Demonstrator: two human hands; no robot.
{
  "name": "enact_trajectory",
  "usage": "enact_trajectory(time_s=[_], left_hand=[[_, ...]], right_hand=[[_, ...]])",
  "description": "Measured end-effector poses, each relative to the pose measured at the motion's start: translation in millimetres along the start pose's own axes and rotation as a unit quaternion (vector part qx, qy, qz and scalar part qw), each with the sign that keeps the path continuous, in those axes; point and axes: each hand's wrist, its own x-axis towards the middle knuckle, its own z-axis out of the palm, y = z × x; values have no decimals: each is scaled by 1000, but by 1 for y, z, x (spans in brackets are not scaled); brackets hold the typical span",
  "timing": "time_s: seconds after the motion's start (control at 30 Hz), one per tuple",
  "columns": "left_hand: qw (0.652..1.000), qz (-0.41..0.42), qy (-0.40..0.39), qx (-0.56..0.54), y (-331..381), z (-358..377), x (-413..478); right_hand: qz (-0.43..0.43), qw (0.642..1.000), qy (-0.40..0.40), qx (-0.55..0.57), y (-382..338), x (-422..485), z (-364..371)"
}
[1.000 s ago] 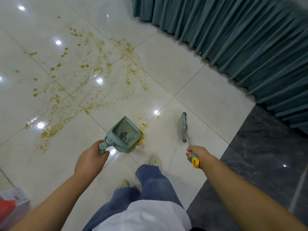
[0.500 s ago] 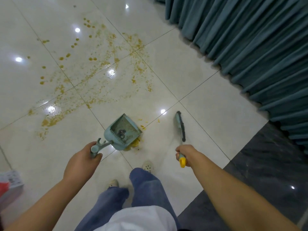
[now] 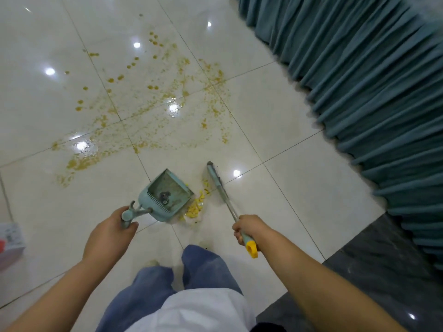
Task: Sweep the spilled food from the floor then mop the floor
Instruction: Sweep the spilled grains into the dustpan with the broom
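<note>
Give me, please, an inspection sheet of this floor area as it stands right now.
Surface: glossy cream floor tiles; spilled food smeared and scattered over several tiles.
Job's things: teal dustpan with dark debris inside; yellow food pile between it and the broom; no mop seen.
Clutter: box at the left edge, partly cut off.
Hands: left hand grips the dustpan handle; right hand grips the broom handle.
Cables: nothing seen.
Surroundings: teal curtain along the right; dark stone floor at lower right.
</note>
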Motion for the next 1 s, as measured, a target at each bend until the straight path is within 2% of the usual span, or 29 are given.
enact_trajectory(time_s=[0.13, 0.23, 0.43, 0.63, 0.9, 1.0], left_hand=[[999, -26, 14, -25, -15, -3, 0], [998, -50, 25, -40, -29, -4, -3], [994, -83, 45, -52, -55, -5, -7], [991, -105, 38, -74, -73, -9, -8], [987, -121, 42, -99, -101, -25, -9], [988, -122, 37, -89, -121, -28, -6]], right_hand=[[-32, 990, 47, -129, -22, 16, 12], [-30, 982, 50, -182, -37, 29, 26], [-8, 982, 2, -188, -31, 17, 60], [22, 988, -26, -149, -32, -4, 57], [-77, 967, 24, -242, -65, -1, 77], [-85, 956, 30, -278, -82, 16, 87]])
